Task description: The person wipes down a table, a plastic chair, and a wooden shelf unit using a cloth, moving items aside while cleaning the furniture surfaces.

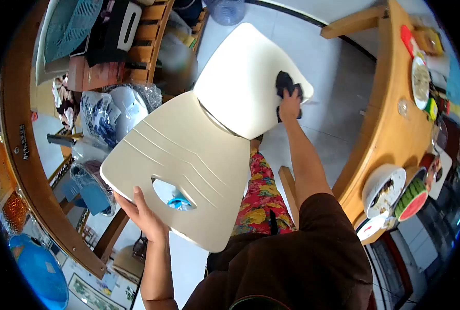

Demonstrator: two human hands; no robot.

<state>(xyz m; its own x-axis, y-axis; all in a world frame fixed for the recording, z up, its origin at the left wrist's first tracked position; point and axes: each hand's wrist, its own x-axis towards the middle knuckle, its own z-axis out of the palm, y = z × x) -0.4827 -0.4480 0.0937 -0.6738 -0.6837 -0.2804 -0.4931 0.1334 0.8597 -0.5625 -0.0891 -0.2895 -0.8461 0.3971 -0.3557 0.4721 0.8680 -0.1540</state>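
A cream plastic chair (240, 77) fills the middle of the head view, its backrest tilted toward me, with grooved lines and an oval cutout. My left hand (146, 219) grips the backrest's top edge near the cutout, thumb on the near face and the other fingers partly hidden behind. On the right side of the seat, my right hand (290, 106) is closed on a dark cloth (283, 80) that lies against the surface. Part of the cloth hangs by the seat's edge.
At right stands a wooden table (367, 134) holding a white bowl (379, 181), a cut watermelon (411, 204) and a plate of food (420, 82). Wooden shelving (147, 36) and plastic-wrapped items (101, 116) are at left. A blue water jug (226, 11) stands at the back.
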